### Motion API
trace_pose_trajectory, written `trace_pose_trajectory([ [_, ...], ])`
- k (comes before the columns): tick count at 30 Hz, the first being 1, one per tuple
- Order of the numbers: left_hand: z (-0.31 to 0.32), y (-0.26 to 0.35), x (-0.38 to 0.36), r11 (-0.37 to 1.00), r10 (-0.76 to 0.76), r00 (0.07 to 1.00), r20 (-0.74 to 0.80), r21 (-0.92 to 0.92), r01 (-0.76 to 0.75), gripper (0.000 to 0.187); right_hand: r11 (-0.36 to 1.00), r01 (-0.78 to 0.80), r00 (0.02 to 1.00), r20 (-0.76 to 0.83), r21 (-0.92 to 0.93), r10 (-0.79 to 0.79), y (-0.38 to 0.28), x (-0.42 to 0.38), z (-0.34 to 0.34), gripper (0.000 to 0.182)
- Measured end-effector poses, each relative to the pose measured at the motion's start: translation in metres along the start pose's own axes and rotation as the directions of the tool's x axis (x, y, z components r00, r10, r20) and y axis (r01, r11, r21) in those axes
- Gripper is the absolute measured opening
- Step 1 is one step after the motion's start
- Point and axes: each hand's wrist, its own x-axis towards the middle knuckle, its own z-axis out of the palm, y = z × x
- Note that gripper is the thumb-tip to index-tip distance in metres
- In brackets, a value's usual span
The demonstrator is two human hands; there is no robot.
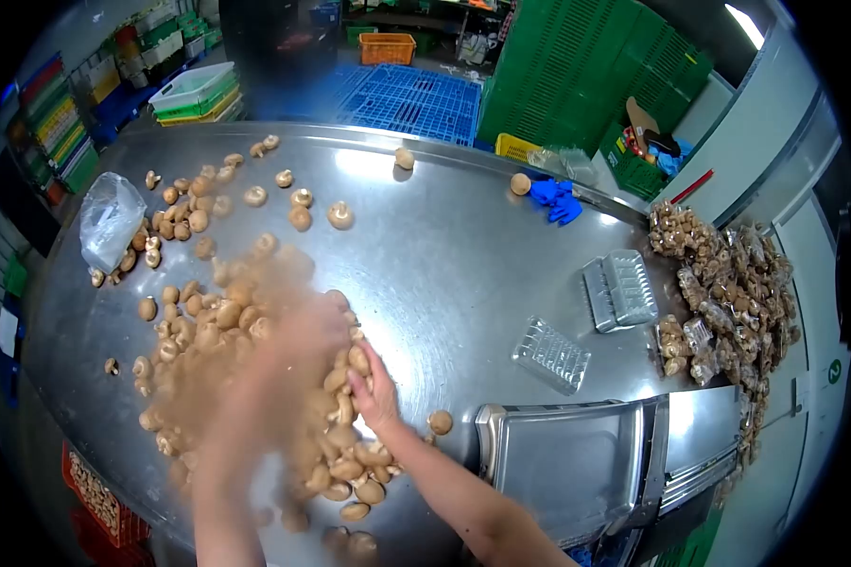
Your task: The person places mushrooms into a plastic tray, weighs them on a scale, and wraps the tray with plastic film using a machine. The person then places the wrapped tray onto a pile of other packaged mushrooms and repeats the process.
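"mushrooms point(229, 314) first: where do they lie, taking the head view as a clock face?"

"the big heap spreads over the metal bench point(463, 246) at eight o'clock, with a looser cluster towards ten and a single one near the far edge at twelve."

"and the hands?"

"both are at the heap. the left hand point(317, 326) reaches over it, so blurred that i cannot tell whether it grips anything. the right hand point(378, 392) is at the heap's three o'clock side, its fingers against some mushrooms; whether it grasps one i cannot tell either."

"what else is on the bench?"

"a clear plastic bag point(112, 222) between nine and ten, beside the loose cluster; a bunched blue glove point(560, 200) at two, near a lone mushroom; clear plastic trays point(619, 291) at three and four, and packed mushrooms point(728, 298) massed farther out at three."

"anything around it?"

"a metal machine point(567, 463) at five, green crates point(586, 76) at one, a blue pallet point(402, 102) at twelve."
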Motion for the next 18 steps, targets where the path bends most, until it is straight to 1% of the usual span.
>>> trace_pose_trajectory([
  [1, -0.001, 0.015, -0.015, 0.993, 0.022, 1.000, 0.010, 0.115, -0.023, 0.010, 0.999, 0.041, 0.999, 0.009, -0.036, -0.040, -0.005, -0.017, 0.006, 0.065],
  [3, -0.005, 0.040, -0.046, 0.974, -0.067, 0.994, 0.086, 0.221, 0.047, 0.015, 0.988, 0.075, 0.997, 0.043, -0.136, -0.069, -0.007, -0.045, 0.021, 0.063],
  [4, -0.004, 0.041, -0.062, 0.987, -0.133, 0.984, 0.121, 0.112, 0.119, 0.022, 0.979, 0.085, 0.995, 0.064, -0.183, -0.074, -0.012, -0.057, 0.028, 0.061],
  [5, 0.009, 0.019, -0.084, 0.989, 0.020, 0.999, -0.040, 0.149, -0.014, 0.025, 0.972, 0.088, 0.993, 0.102, -0.220, -0.066, -0.019, -0.067, 0.033, 0.060],
  [7, -0.007, 0.049, -0.110, 0.993, -0.030, 0.994, -0.104, 0.108, 0.041, 0.024, 0.977, 0.091, 0.983, 0.172, -0.193, -0.057, -0.032, -0.072, 0.038, 0.059],
  [8, -0.015, 0.065, -0.123, 0.994, -0.041, 0.988, -0.152, 0.098, 0.056, 0.021, 0.956, 0.137, 0.970, 0.232, -0.259, -0.076, -0.042, -0.074, 0.037, 0.059],
  [10, -0.028, 0.099, -0.154, 0.979, -0.194, 0.944, -0.267, 0.003, 0.202, 0.026, 0.892, 0.244, 0.928, 0.358, -0.381, -0.101, -0.066, -0.076, 0.031, 0.059],
  [11, -0.030, 0.112, -0.166, 0.962, -0.269, 0.909, -0.318, -0.052, 0.267, 0.028, 0.877, 0.300, 0.910, 0.387, -0.376, -0.145, -0.074, -0.077, 0.029, 0.059],
  [12, -0.026, 0.117, -0.184, 0.964, -0.262, 0.847, -0.463, -0.075, 0.257, 0.032, 0.861, 0.351, 0.891, 0.413, -0.368, -0.187, -0.080, -0.079, 0.028, 0.060],
  [13, -0.016, 0.117, -0.206, 0.965, -0.251, 0.765, -0.592, -0.095, 0.243, 0.036, 0.844, 0.399, 0.871, 0.436, -0.358, -0.227, -0.087, -0.081, 0.026, 0.060],
  [14, 0.002, 0.113, -0.231, 0.950, -0.297, 0.630, -0.718, -0.155, 0.271, 0.040, 0.846, 0.419, 0.858, 0.449, -0.330, -0.250, -0.101, -0.081, 0.017, 0.060],
  [15, 0.023, 0.109, -0.254, 0.932, -0.337, 0.471, -0.815, -0.219, 0.288, 0.044, 0.831, 0.463, 0.834, 0.468, -0.310, -0.290, -0.101, -0.077, 0.000, 0.059],
  [16, 0.034, 0.122, -0.273, 0.892, -0.412, 0.412, -0.813, -0.268, 0.364, 0.047, 0.814, 0.504, 0.810, 0.485, -0.288, -0.330, -0.098, -0.071, -0.024, 0.058],
  [17, 0.057, 0.127, -0.294, 0.862, -0.449, 0.335, -0.828, -0.304, 0.405, 0.050, 0.795, 0.545, 0.783, 0.503, -0.268, -0.367, -0.095, -0.063, -0.051, 0.057],
  [18, 0.081, 0.131, -0.316, 0.830, -0.482, 0.256, -0.838, -0.344, 0.439, 0.053, 0.726, 0.517, 0.835, 0.454, -0.453, -0.311, -0.094, -0.055, -0.084, 0.055],
])
